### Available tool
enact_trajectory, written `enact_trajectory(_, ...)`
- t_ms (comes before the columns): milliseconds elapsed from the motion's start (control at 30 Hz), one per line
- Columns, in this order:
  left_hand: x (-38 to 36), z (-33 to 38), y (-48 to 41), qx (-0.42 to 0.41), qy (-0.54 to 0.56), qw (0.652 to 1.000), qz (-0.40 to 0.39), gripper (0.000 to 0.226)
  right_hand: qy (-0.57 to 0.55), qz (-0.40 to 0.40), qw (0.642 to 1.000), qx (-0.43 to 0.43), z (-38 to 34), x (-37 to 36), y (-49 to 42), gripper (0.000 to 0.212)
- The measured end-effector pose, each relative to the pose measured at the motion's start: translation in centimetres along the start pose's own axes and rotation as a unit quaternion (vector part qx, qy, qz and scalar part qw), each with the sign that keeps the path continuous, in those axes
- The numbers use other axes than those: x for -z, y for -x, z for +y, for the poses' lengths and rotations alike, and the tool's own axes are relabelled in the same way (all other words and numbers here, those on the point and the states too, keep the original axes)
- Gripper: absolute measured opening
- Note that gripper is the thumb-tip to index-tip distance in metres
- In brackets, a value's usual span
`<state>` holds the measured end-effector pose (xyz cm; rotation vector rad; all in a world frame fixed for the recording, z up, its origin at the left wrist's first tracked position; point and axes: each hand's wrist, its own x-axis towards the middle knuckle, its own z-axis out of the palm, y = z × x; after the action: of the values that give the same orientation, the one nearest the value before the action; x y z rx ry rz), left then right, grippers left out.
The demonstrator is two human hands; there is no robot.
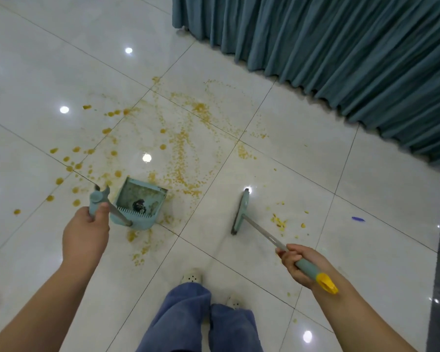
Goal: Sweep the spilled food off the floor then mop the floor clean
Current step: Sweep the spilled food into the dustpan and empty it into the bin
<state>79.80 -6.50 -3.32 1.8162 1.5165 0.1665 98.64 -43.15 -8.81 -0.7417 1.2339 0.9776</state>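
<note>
Sweeping step is underway; mopping isn't started, no mop in view. The left hand [85, 231] is wrapping tight around the teal grip of the dustpan [137, 203], w/ its pan sitting on the floor [315, 255] at the near edge of the spill. The pan's open mouth is facing up-right toward the thick part of the mess; some bits and a dark object are already lying inside. The right hand [299, 262] is closing around the broom [241, 212] handle near its yellow end cap.

The broom's long handle is running diagonally from the hand, lower right, up-left to the head. The head is resting on the tile, its long axis going roughly up-down in frame, approx. crosswise to the handle.

The spilled food [183, 148], yellow-orange grains and blobs, is spreading across several tiles beyond the dustpan, toward the teal curtain [341, 47]. A small cluster is lying right of the broom head.

Next move, prob.: drag the head leftward, pushing grains to the pan's mouth, while holding the pan's lip flat on the tile so nothing slips under.
</note>
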Motion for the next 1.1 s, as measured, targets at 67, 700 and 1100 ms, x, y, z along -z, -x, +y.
enact_trajectory(67,0.7,-0.7,0.6,0.01,0.005,1.0,0.013,0.045,0.039,-0.011,0.999,-0.024,1.2,-1.3,-0.5,0.029)
enact_trajectory(700,0.4,-5.8,7.1,0.063,0.001,0.997,0.048,0.043,0.138,-0.017,0.989,-0.044,7.9,-5.5,-6.5,0.011)
enact_trajectory(1100,-2.6,-2.4,7.3,0.011,-0.015,1.0,0.003,0.045,0.141,0.018,0.99,0.0,4.6,0.0,-0.7,0.009)
